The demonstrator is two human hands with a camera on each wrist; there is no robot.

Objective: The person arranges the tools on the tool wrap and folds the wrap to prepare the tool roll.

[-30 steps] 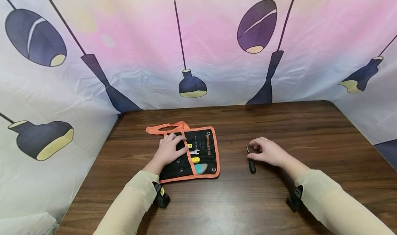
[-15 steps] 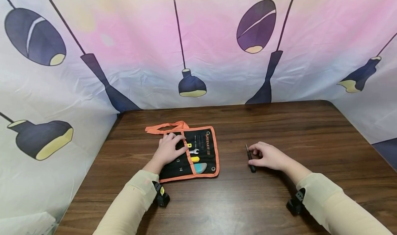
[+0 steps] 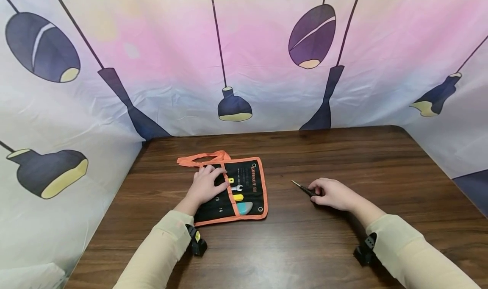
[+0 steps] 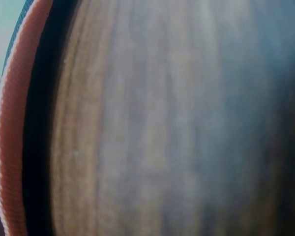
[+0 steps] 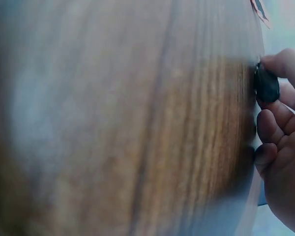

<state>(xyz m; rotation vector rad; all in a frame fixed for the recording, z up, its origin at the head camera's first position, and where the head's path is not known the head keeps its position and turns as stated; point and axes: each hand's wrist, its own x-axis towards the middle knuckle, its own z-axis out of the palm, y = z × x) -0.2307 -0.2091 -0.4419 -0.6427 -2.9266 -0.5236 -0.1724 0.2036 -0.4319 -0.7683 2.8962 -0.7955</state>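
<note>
A black tool pouch (image 3: 249,176) with orange trim lies flat on the table, its pockets facing up. Tool ends show above the pocket edge: an open-end wrench (image 3: 238,188), a yellow piece (image 3: 238,197) and a teal-and-grey handle (image 3: 245,207). Across the pouch's left half rests my left hand (image 3: 206,185), fingers spread, fingertips at the pocket edge. My right hand (image 3: 331,193) pinches a small screwdriver by its black handle (image 5: 267,84) between thumb and fingers. The screwdriver's shaft (image 3: 297,184) points left and away from me. In the left wrist view only the pouch's orange edge (image 4: 14,118) shows, without the hand.
The dark wooden table (image 3: 267,251) extends to a fabric backdrop (image 3: 259,47) printed with hanging lamps. An orange tie strap (image 3: 206,157) loops from the pouch's far left corner. Each wrist carries a small black camera.
My right hand has closed on the screwdriver lying on the table and turned it, so its tip now swings left toward the pouch. The left hand stays on the pouch.
</note>
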